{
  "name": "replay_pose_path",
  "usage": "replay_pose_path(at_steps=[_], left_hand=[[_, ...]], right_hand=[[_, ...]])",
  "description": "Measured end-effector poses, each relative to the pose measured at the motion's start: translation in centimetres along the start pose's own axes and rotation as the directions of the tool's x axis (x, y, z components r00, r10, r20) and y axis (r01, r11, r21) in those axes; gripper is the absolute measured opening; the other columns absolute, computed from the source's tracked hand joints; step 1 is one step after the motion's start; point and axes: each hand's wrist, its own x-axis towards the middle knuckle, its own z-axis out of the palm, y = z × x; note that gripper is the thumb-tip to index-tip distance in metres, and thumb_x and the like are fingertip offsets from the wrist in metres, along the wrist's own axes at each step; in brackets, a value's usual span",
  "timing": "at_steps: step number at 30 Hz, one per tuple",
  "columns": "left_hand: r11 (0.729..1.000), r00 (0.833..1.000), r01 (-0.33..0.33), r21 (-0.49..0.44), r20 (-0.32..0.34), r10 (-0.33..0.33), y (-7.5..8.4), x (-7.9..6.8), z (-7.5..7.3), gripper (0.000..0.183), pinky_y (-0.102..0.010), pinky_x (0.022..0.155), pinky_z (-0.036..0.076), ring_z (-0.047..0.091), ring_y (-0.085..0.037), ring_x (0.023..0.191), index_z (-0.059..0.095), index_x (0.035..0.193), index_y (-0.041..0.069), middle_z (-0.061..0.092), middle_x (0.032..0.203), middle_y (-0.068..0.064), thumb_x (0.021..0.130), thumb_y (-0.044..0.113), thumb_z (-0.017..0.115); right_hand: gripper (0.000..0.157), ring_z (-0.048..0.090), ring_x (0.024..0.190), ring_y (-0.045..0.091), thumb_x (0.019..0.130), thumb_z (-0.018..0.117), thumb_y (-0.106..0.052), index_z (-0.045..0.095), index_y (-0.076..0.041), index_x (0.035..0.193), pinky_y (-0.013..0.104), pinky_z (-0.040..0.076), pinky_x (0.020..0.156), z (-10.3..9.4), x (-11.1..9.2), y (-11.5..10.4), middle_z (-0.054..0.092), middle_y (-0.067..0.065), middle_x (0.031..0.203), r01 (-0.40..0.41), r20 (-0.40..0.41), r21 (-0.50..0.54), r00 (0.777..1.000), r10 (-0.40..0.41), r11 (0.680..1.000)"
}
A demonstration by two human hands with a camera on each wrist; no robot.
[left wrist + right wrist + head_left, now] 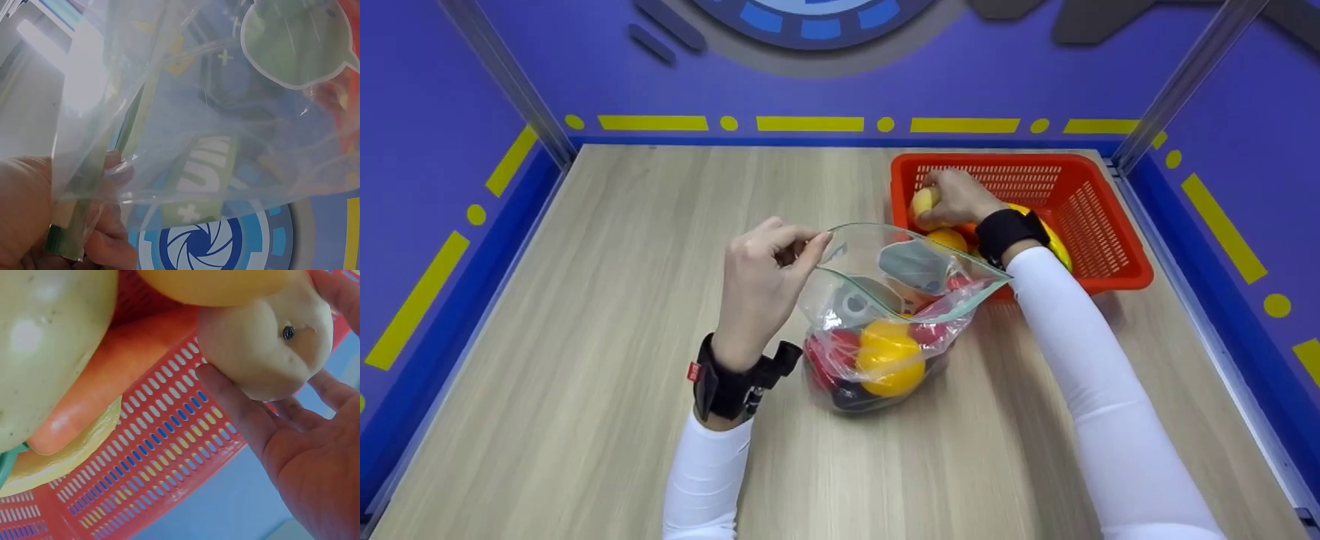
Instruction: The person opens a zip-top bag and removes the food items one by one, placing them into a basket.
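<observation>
My left hand (761,281) pinches the upper left edge of a clear zip bag (979,292) between thumb and fingers. The bag stands on the table with its mouth spread; a yellow round fruit (889,360) and red and dark pieces show through its side. In the left wrist view, the see-through plastic (253,163) fills most of the picture. Over the left end of a red basket, my right hand (960,199) grips a pale yellow apple-like fruit (264,343), its dark stem spot visible in the right wrist view.
The red slotted basket (1132,279) stands at the back right. Inside lie an orange (947,239), a banana (1056,244), a carrot (112,379) and a speckled pale green fruit (50,349). Blue-purple panels (810,94) border the wooden table (607,300).
</observation>
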Motion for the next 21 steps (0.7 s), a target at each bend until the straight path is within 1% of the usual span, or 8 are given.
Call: replay_pose_path(at_steps=[5,7,8,11,13,15,18,21], left_hand=[[1.000,1.000,0.004,0.003,0.002,-0.004,0.1,0.0,0.0,0.013,-0.017,0.062,0.040,0.052,-0.013,0.065,0.082,0.090,0.003,0.064,0.073,-0.011,0.095,0.015,0.080],[1.000,1.000,0.001,0.002,0.001,-0.001,0.1,0.1,-0.1,0.013,-0.017,0.062,0.040,0.052,-0.013,0.065,0.082,0.090,0.003,0.064,0.074,-0.010,0.095,0.015,0.080],[1.000,1.000,-0.001,0.001,0.001,0.001,0.1,0.1,0.0,0.014,-0.017,0.062,0.041,0.052,-0.013,0.065,0.082,0.090,0.003,0.064,0.074,-0.011,0.095,0.015,0.080],[1.000,1.000,-0.002,-0.003,0.005,0.002,0.1,0.1,0.0,0.014,-0.017,0.062,0.040,0.052,-0.013,0.065,0.082,0.090,0.002,0.064,0.073,-0.011,0.095,0.015,0.080],[1.000,1.000,-0.001,-0.004,0.008,0.001,0.1,0.1,0.0,0.013,-0.017,0.062,0.040,0.052,-0.013,0.065,0.082,0.090,0.002,0.064,0.073,-0.011,0.095,0.015,0.080],[1.000,1.000,0.000,-0.004,0.009,0.000,0.1,0.1,0.0,0.013,-0.017,0.061,0.041,0.052,-0.013,0.065,0.082,0.090,0.002,0.064,0.073,-0.011,0.095,0.015,0.080],[1.000,1.000,-0.002,-0.005,0.003,0.002,0.0,0.1,0.0,0.012,-0.017,0.061,0.041,0.053,-0.013,0.064,0.082,0.090,0.002,0.065,0.073,-0.011,0.095,0.014,0.080],[1.000,1.000,-0.005,-0.005,-0.003,0.005,0.0,0.1,0.0,0.012,-0.017,0.061,0.041,0.054,-0.013,0.064,0.082,0.090,0.002,0.065,0.073,-0.011,0.094,0.013,0.080]], right_hand=[[0.067,0.058,0.108,0.035,0.092,0.082,-0.025,0.053,0.002,0.146,0.046,0.058,0.098,0.3,0.0,0.4,0.062,0.022,0.129,-0.007,0.033,-0.015,0.999,0.007,1.000],[0.067,0.058,0.109,0.036,0.093,0.080,-0.025,0.053,0.002,0.147,0.047,0.057,0.099,0.2,-0.2,0.4,0.062,0.022,0.132,-0.005,0.038,-0.016,0.999,0.005,1.000],[0.066,0.057,0.111,0.037,0.094,0.080,-0.025,0.053,0.003,0.148,0.048,0.057,0.101,0.1,-0.4,0.4,0.061,0.023,0.135,-0.002,0.037,-0.015,0.999,0.003,1.000],[0.064,0.057,0.126,0.041,0.097,0.076,-0.024,0.051,0.004,0.149,0.053,0.051,0.113,-0.4,-0.9,0.7,0.059,0.025,0.145,0.020,0.020,0.006,1.000,-0.020,1.000],[0.062,0.054,0.137,0.043,0.100,0.073,-0.023,0.050,0.006,0.150,0.056,0.045,0.119,-0.8,-1.3,0.8,0.056,0.027,0.151,0.045,-0.003,0.022,0.999,-0.044,0.999],[0.061,0.049,0.144,0.044,0.101,0.072,-0.023,0.051,0.005,0.150,0.057,0.040,0.123,-1.4,-1.9,0.8,0.053,0.027,0.154,0.065,-0.037,0.043,0.997,-0.063,0.997],[0.059,0.050,0.143,0.044,0.102,0.072,-0.026,0.053,0.003,0.149,0.058,0.041,0.122,-2.5,-3.0,0.3,0.055,0.026,0.153,0.086,-0.101,0.075,0.992,-0.079,0.993],[0.055,0.054,0.136,0.042,0.101,0.072,-0.028,0.057,0.000,0.146,0.057,0.044,0.118,-3.8,-4.6,-0.8,0.059,0.023,0.148,0.134,-0.192,0.090,0.975,-0.115,0.987]])
